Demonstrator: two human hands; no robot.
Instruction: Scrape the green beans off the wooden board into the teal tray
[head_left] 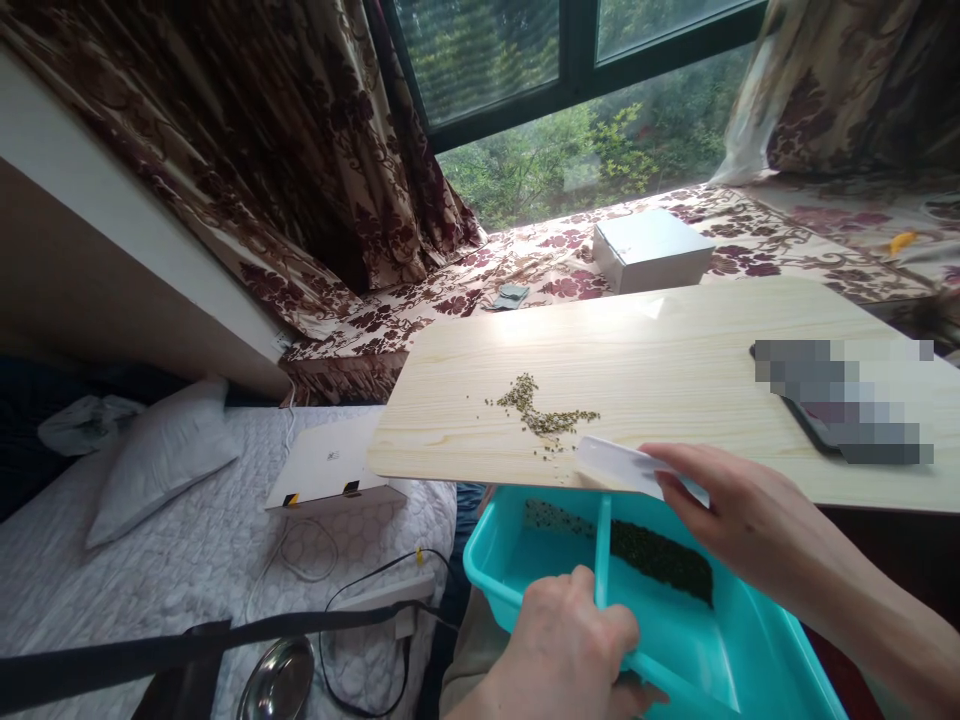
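Observation:
My right hand (pixel 720 490) grips a flat white scraper-like piece (pixel 609 460) by its right end, its other end resting at the table's near edge. Just left of it, a scattered heap of small brown-green grains (pixel 551 422) lies on the pale wooden table (pixel 675 390). Below the edge is a turquoise divided bin (pixel 487 560). My left hand (pixel 559 645) clasps the bin's near rim around the divider, thumb to the right. Dark green grains (pixel 660 560) fill part of the right compartment. A thin scatter of grains (pixel 559 518) lies in the left one.
A phone (pixel 832 410), partly blurred out, lies on the table's right. Behind stands a silver-white box (pixel 652 245) on the floral-covered sill. To the left, a bed (pixel 187 530) holds a white box (pixel 330 465), a pillow (pixel 165 460), cables and a metal bowl (pixel 277 680).

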